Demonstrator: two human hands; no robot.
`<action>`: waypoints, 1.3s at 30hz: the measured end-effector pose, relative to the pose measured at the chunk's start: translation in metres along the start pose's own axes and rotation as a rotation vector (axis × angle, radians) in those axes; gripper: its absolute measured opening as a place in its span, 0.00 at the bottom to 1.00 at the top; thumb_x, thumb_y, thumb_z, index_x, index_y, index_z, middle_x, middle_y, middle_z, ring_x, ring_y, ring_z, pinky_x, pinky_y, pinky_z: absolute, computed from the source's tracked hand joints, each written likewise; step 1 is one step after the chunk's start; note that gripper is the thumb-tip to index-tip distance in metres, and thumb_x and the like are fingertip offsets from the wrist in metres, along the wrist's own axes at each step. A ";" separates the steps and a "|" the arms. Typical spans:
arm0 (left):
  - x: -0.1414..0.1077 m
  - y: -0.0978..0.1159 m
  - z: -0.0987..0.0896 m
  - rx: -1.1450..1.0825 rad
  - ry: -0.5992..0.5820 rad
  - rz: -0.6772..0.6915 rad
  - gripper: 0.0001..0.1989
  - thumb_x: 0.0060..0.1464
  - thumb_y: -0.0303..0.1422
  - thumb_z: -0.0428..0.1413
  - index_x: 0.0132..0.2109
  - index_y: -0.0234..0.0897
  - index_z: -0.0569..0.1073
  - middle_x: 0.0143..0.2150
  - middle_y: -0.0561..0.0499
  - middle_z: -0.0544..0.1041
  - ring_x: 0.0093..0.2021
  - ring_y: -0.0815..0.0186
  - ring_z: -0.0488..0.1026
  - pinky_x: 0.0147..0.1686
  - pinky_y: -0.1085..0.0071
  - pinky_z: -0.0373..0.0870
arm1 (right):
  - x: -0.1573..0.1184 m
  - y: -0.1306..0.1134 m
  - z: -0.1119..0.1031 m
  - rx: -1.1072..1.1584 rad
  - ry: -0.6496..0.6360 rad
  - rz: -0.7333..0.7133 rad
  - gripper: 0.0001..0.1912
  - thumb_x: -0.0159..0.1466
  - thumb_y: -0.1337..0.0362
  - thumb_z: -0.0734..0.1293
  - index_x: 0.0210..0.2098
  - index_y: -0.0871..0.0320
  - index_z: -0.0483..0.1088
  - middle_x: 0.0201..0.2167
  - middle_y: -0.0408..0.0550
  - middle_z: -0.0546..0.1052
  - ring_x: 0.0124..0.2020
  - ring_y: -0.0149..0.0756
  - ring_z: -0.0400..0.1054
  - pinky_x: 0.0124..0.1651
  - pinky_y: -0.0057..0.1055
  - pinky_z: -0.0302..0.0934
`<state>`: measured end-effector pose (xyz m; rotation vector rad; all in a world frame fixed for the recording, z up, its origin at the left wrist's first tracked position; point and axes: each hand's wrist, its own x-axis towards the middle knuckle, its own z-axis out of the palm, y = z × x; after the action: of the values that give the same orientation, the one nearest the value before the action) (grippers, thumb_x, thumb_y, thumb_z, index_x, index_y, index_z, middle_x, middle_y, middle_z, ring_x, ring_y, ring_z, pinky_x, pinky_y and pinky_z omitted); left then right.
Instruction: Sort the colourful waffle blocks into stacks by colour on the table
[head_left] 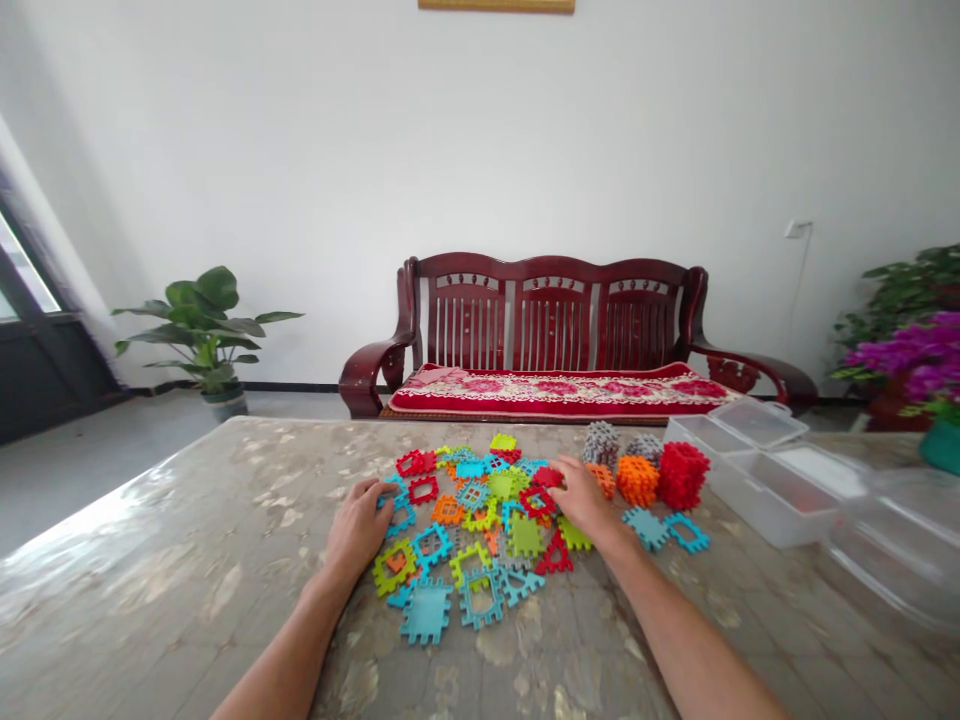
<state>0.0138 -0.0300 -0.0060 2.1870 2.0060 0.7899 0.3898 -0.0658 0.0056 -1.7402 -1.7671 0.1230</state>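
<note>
A loose pile of flat plastic interlocking building pieces with toothed edges, in blue, lime, red, orange and grey, lies between my hands. My left hand (360,520) rests at the pile's left edge, its fingers loosely bent and apart over a blue frame piece (402,517). On the right side of the pile, my right hand (583,497) has its thumb and fingers closed on a red toothed piece (549,477). Nearest to me lie a solid blue square (427,610) and a blue frame with a round opening (481,597). A lime square (526,536) sits mid-pile.
Right of the pile stand grey (601,443), orange (637,482) and red (683,476) stacks of pieces. Two blue pieces, one a solid square (645,528), lie before them. Clear plastic boxes (780,490) occupy the table's right side. A wooden bench (551,320) stands behind the table (202,560).
</note>
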 end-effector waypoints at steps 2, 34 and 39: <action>0.000 -0.001 0.002 -0.004 0.005 0.003 0.18 0.57 0.32 0.49 0.50 0.40 0.80 0.56 0.43 0.74 0.56 0.57 0.73 0.57 0.63 0.68 | -0.001 -0.002 -0.001 -0.013 -0.010 -0.006 0.19 0.53 0.76 0.64 0.42 0.58 0.78 0.48 0.53 0.78 0.52 0.42 0.70 0.59 0.36 0.60; 0.001 -0.003 0.001 0.026 -0.003 0.006 0.19 0.58 0.34 0.47 0.50 0.42 0.80 0.57 0.44 0.73 0.56 0.57 0.73 0.56 0.64 0.69 | -0.003 -0.025 -0.019 -0.191 0.113 0.011 0.29 0.59 0.66 0.66 0.60 0.58 0.65 0.53 0.55 0.75 0.56 0.45 0.67 0.60 0.39 0.58; 0.001 -0.003 0.002 0.008 0.013 0.010 0.19 0.57 0.34 0.48 0.49 0.42 0.80 0.57 0.44 0.74 0.55 0.57 0.74 0.55 0.64 0.69 | 0.007 -0.011 -0.062 -0.100 0.283 0.120 0.30 0.59 0.59 0.67 0.61 0.59 0.65 0.53 0.56 0.76 0.54 0.47 0.69 0.58 0.42 0.60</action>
<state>0.0118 -0.0277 -0.0083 2.2029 2.0094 0.8007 0.4114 -0.0834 0.0620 -1.8336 -1.4867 -0.1573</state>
